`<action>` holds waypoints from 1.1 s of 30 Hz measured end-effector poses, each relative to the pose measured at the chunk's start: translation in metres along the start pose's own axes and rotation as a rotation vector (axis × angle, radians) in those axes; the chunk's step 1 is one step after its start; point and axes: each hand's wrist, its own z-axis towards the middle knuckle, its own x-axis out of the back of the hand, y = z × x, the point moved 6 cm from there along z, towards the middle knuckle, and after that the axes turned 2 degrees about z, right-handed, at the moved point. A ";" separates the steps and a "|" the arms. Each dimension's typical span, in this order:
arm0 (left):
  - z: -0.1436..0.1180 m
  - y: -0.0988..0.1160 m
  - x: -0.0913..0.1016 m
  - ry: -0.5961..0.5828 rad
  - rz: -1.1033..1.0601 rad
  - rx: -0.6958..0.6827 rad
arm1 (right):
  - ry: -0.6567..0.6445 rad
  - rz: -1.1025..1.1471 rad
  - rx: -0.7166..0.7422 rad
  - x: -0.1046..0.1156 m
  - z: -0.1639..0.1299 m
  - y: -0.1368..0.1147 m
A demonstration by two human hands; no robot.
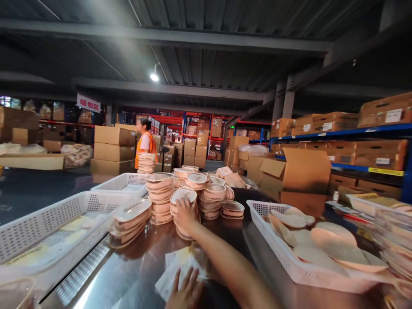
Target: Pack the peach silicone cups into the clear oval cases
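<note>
Several stacks of oval pink containers with clear lids (160, 195) stand on a shiny steel table (141, 266). My right hand (186, 214) reaches forward and curls its fingers around one stack (183, 196) near the middle, touching its side. At the bottom edge, my left hand (185, 294) lies flat, fingers spread, on white paper sheets (174, 264). A lower, leaning stack of the same containers (130, 221) sits to the left of the stack that I hold.
A white perforated basket (277, 244) at the right holds flat pink pieces (334, 249). Two more white baskets (41, 223) (124, 182) sit at the left. A person in an orange vest (145, 148) stands beyond, among cardboard boxes (114, 148). Blue shelving (354, 133) lines the right.
</note>
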 end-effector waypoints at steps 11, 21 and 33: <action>0.033 -0.049 0.089 0.195 -0.390 0.428 | 0.266 0.486 0.320 0.057 -0.208 0.068; 0.030 -0.055 0.061 -0.019 -1.473 0.878 | 0.281 1.754 -0.633 0.023 -0.272 0.084; 0.024 0.035 0.034 0.219 -1.972 1.116 | -0.341 1.973 -0.551 -0.014 -0.294 0.034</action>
